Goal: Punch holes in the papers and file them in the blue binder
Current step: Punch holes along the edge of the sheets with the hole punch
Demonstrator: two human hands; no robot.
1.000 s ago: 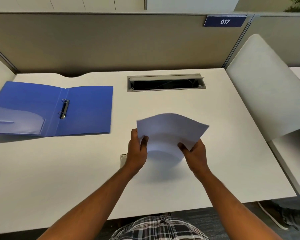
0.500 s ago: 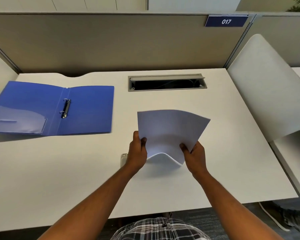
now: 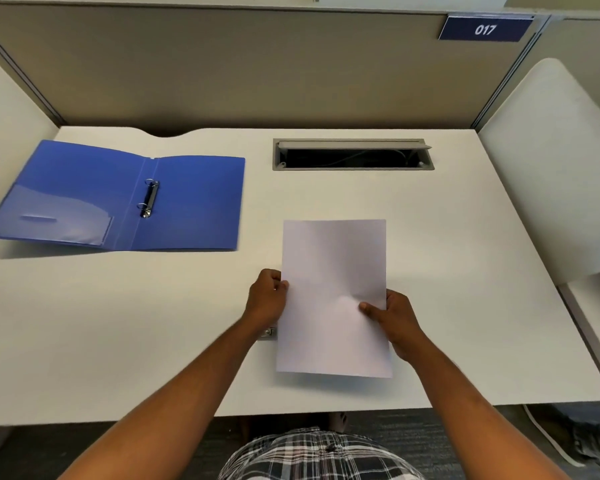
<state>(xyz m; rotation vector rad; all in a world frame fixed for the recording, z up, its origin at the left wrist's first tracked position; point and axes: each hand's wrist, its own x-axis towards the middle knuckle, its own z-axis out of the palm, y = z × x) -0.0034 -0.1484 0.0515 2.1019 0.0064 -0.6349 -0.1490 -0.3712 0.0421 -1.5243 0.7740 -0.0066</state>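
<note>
A white sheaf of paper (image 3: 333, 271) is held over the middle of the white desk (image 3: 465, 271), long side pointing away from me. My left hand (image 3: 265, 299) pinches its left edge and my right hand (image 3: 394, 317) grips its right edge, thumb on top. A small piece of the metal hole punch (image 3: 268, 332) shows below my left wrist; the paper hides most of it. The blue binder (image 3: 187, 202) lies open at the left of the desk, its two rings (image 3: 148, 199) shut and upright at the spine.
An open cable tray slot (image 3: 352, 155) is sunk into the desk's back. Beige partition panels enclose the back, and curved white side screens (image 3: 551, 168) stand at both sides. A sign reading 017 (image 3: 485, 28) hangs at top right.
The paper went from bowed and tilted to flat and squared up, its long side now pointing away. Both hands shifted along its edges. My view moved closer to the desk.
</note>
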